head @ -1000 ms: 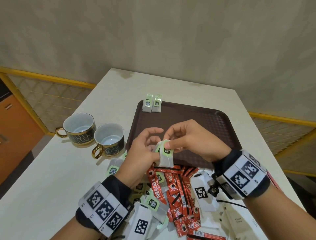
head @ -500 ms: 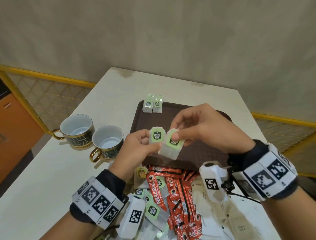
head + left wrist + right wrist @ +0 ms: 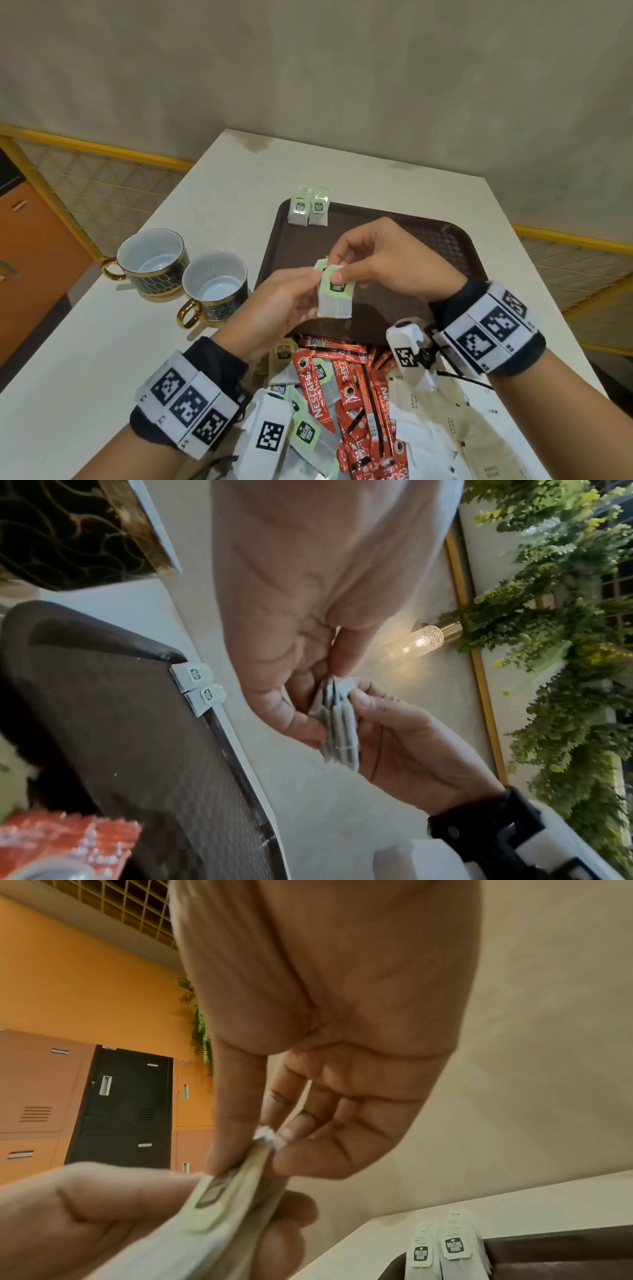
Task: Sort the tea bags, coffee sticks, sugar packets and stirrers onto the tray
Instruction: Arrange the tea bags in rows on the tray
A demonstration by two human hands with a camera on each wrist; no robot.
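Over the near half of the brown tray (image 3: 442,240), above the table, both hands meet on a small stack of tea bags (image 3: 335,301): the left hand (image 3: 277,308) pinches the stack from its side with thumb and fingers curled round it, and the right hand (image 3: 387,260) nips the green tag end between thumb and forefinger, its other fingers loosely bent. The left wrist view shows several thin bags pressed flat together edge-on; how many I cannot say. Two tea bags on the tray's far rim (image 3: 308,210), at about eleven o'clock from the hands, lie side by side, their tags hanging over the edge. At six o'clock, off the tray on the white table (image 3: 85,359), sits the unsorted heap: red Nescafe coffee sticks (image 3: 349,383), more green-tagged tea bags (image 3: 305,433), and pale sugar packets (image 3: 442,414) toward five o'clock. I see no stirrers. Two patterned cups (image 3: 185,270) stand at nine o'clock, beside the tray. To my eye the tea bags are the step in hand, being squared up before they go down. The next move likely calls for carrying the stack to the far corner and laying it beside the pair, letting go without the thin bags fanning apart. Most of the sorting looks yet to do.
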